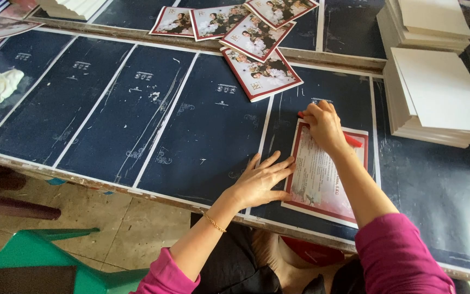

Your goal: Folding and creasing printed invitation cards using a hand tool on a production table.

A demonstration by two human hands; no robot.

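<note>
Left hand (261, 182): lies flat, palm down, fingers spread, on the dark blue tabletop (110, 120); its fingertips press the left edge of a red-bordered printed card (322, 179). The grip is fully open and has hold of nothing; it only pins the card down.
Right hand (323, 126): at the card's upper left corner, fingers curled tight around a red tool (353, 141), whose ends stick out to either side of the hand. What kind of tool it is cannot be told.
Printed card: lies flat near the front edge of the tabletop, slightly tilted, pale printed face up with a dark red border, between the two hands.
Photo cards (257, 43): several red-bordered cards with a group picture, fanned and overlapping at the far side of the tabletop, well apart from the hands.
White boards (441, 92): two neat stacks of blank white sheets at the right, the nearer one just beyond the right hand.
White cloth (0, 87): crumpled on the tabletop at far left.
Green plastic chair (39, 256): on the floor below the tabletop's front edge, at left.
Sleeves: both arms wear magenta sleeves pushed up; a thin gold bracelet (214, 223) circles the left wrist.
</note>
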